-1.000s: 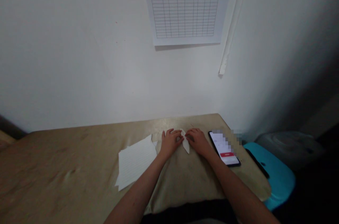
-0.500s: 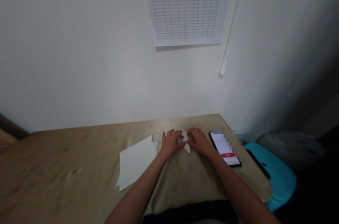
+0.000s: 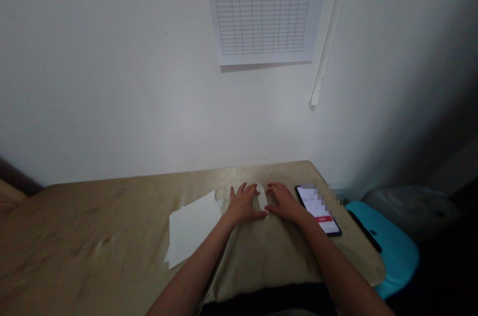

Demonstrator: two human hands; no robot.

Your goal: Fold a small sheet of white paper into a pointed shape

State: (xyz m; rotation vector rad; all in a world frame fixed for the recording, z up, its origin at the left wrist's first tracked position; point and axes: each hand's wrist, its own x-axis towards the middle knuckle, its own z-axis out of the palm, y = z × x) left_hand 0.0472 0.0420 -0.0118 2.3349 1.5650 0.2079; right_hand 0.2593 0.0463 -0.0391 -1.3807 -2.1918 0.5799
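A small strip of folded white paper (image 3: 262, 198) lies between my hands on the tabletop, long and narrow with a pointed far end. My left hand (image 3: 244, 204) grips it from the left, forefinger at its far end and thumb across its near tip. From the right, my right hand (image 3: 283, 202) has its thumb at the paper's lower right edge and its bent fingers close by the upper part. The near tip is partly hidden by the thumbs.
Loose sheets of lined white paper (image 3: 194, 229) lie left of my forearm on the brown-covered table (image 3: 112, 226). A lit phone (image 3: 317, 211) rests beside my right forearm. Past the table's right edge is a turquoise stool or chair (image 3: 399, 243). A printed table sheet (image 3: 263, 17) hangs on the wall.
My left thumb has slid down to the near tip of the folded paper. My right thumb has also shifted nearer, and more of the paper's middle shows between the hands.
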